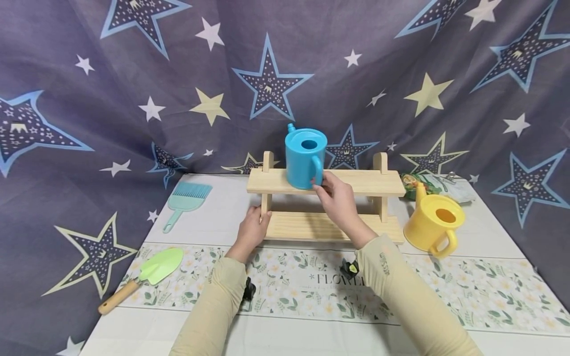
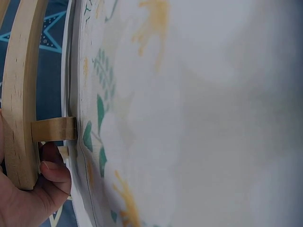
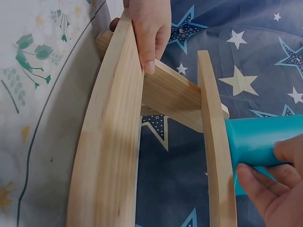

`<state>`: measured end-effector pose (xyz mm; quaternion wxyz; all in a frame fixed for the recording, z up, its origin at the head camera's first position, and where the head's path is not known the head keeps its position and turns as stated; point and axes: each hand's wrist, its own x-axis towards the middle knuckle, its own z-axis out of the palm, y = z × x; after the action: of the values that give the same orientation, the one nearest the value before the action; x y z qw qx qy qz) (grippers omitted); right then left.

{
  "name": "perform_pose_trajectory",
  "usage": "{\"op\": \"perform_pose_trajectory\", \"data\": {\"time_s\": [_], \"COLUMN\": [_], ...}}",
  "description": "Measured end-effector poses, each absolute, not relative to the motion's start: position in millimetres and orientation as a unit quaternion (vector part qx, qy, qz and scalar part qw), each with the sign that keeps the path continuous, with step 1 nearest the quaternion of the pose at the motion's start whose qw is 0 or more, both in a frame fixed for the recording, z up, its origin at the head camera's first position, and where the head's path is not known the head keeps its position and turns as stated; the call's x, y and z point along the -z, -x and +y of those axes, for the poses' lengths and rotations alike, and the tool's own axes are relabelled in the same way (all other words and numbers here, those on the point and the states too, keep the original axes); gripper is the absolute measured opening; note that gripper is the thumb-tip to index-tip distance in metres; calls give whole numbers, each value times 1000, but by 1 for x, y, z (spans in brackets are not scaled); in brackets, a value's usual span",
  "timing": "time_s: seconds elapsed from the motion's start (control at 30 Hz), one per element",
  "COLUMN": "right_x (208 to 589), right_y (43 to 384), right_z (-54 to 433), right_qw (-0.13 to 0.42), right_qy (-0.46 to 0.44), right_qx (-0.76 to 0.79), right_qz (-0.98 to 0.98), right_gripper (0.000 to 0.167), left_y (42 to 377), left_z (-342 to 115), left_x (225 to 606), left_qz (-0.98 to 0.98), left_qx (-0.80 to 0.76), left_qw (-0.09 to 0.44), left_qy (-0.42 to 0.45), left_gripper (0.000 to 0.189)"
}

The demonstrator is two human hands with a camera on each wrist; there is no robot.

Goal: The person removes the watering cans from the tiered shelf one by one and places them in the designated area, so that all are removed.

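Note:
A blue watering can (image 1: 297, 163) stands upright on the top board of a two-tier wooden shelf (image 1: 356, 182), left of the board's middle, its spout toward the back. My right hand (image 1: 340, 203) pinches the lower part of the can's handle. In the right wrist view, thumb and fingers of that right hand (image 3: 279, 189) close on the handle beside the can's wall (image 3: 258, 137). At the shelf's lower left end, my left hand (image 1: 252, 228) grips the lower board, thumb on one face and fingers on the other, as the left wrist view also shows.
Right of the shelf stands a yellow watering can (image 1: 427, 227), with printed plastic bags (image 1: 441, 185) behind it. On the left lie a teal hand brush (image 1: 183, 200) and a green trowel (image 1: 162, 266) with a wooden handle. A star-patterned curtain (image 1: 178, 128) hangs behind the table.

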<state>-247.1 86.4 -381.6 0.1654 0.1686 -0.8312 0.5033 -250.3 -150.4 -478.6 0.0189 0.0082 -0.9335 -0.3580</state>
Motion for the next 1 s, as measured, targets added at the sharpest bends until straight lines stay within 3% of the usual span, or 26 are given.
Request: {"op": "perform_pose_trajectory", "data": {"time_s": [1.0], "right_x": [369], "right_y": [220], "right_z": [127], "right_qw": [201], "right_qy": [-178], "right_qx": [-488], "right_qz": [-831], "right_gripper": [21], "left_y": [250], "left_z": [-150], "left_x": [479], "left_qz": [-934], "left_qx": [358], "left_qw": [2], "left_qy": [-22], "left_gripper": [50]}}
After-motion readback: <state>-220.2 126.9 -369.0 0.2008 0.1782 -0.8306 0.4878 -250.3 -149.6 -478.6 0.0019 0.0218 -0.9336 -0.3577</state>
